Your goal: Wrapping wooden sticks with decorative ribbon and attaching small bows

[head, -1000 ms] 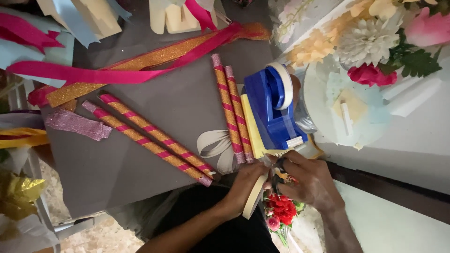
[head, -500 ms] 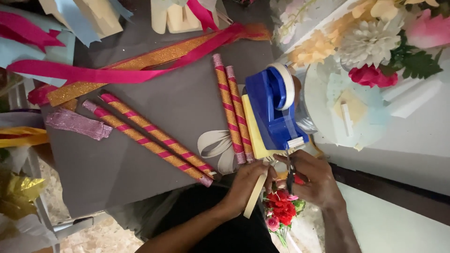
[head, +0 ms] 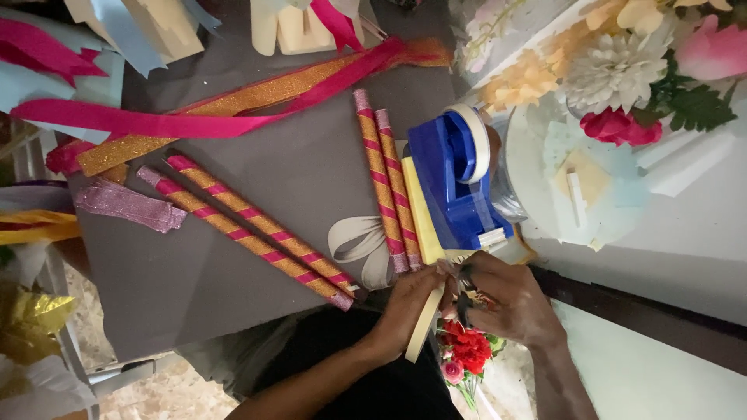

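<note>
1. We held a pale cream stick (head: pixel 425 325) in our left hand (head: pixel 406 311), low on the grey bench (head: pixel 257 187) at its near edge.
2. Its long axis ran up the view with a slight lean: the lower end pointed down and left toward our lap, and the upper end pointed up and right toward the blue tape dispenser (head: pixel 455 183).
3. The left fingers were curled shut around the middle of the stick, so that its lower end stuck out below the hand and its upper end rose toward the right hand (head: pixel 510 299).
4. The right hand sat just to the right of the stick's upper end, fingers bent inward and pinched together near it. We could not tell what they had hold of, as it was too small and dark to make out.
5. The dispenser stood just above both hands, its cutter end facing them.
6. A pair of sticks wrapped in pink and gold stripes (head: pixel 387 187) lay just left of the dispenser, pointing up the view, the lower ends near our left hand.
7. Two more striped sticks (head: pixel 249 225) lay slantwise further left.
8. A small bunch of red artificial flowers (head: pixel 467 351) lay below the hands.
9. Pink and gold ribbons (head: pixel 233 109) trailed across the far side of the bench.
</note>
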